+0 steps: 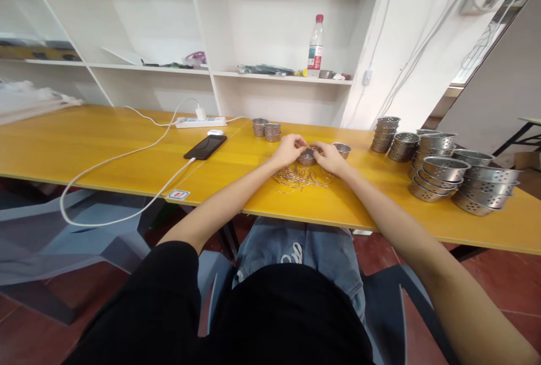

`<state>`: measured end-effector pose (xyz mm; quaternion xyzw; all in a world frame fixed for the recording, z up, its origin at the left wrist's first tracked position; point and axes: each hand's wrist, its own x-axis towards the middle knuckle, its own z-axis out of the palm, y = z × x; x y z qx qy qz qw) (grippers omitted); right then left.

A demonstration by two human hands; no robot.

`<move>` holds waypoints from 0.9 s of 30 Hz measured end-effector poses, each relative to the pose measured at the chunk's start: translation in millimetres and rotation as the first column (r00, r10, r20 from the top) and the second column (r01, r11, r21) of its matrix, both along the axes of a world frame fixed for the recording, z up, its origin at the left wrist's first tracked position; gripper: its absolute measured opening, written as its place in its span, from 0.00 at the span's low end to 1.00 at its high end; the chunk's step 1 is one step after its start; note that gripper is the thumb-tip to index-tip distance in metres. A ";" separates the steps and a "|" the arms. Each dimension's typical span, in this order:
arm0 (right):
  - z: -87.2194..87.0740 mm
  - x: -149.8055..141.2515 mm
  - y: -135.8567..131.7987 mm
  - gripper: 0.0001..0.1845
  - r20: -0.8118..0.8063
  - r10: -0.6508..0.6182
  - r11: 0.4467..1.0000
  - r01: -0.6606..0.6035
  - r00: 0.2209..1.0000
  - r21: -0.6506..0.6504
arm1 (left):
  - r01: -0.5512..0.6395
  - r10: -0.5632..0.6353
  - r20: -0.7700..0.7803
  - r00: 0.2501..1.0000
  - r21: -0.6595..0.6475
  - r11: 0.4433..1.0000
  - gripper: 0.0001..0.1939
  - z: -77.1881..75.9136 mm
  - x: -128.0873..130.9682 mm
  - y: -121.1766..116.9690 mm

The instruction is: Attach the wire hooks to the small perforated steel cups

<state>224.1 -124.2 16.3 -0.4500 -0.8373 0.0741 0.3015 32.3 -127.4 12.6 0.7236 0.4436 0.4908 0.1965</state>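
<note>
A small perforated metal cup (pixel 307 157) stands on the yellow table between my two hands. My left hand (pixel 289 150) is at its left side, fingers bent and pinched together at the rim. From the right, my right hand (pixel 328 157) meets the rim with its fingertips closed too. A thin wire seems to run between the fingertips over the cup's top; its ends are hidden by the fingers. In front of the cup lies a loose tangle of thin metal wires (pixel 301 178). Another perforated cup (pixel 341 151) stands just behind my right hand.
Stacked perforated cups (pixel 443 170) crowd the table's right side. Two short cup stacks (pixel 266 128) stand behind my left hand. Leftward lie a black phone (pixel 205 147) with a white cable (pixel 122 223) and a power strip (pixel 201 122). A bottle (pixel 315 49) stands on the shelf.
</note>
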 end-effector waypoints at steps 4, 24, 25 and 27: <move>-2.4 -0.4 2.5 0.19 0.045 0.014 0.999 -0.016 0.999 0.033 | -0.054 0.087 -0.311 0.946 0.114 0.992 0.06 6.3 -2.2 -9.8; -5.3 2.4 9.0 0.15 -0.117 0.010 1.000 -0.009 0.993 0.006 | 0.072 0.020 -0.716 0.698 0.098 0.993 0.13 25.9 2.4 -39.5; -4.3 3.7 9.5 0.15 -0.133 0.006 1.000 -0.003 0.991 0.022 | 0.052 0.049 -0.711 0.701 0.120 0.991 0.13 30.4 0.9 -39.4; -2.4 6.8 10.7 0.15 -0.164 -0.013 0.998 0.024 0.986 0.066 | -0.039 0.154 -0.685 0.712 0.181 0.983 0.14 41.2 -6.1 -38.7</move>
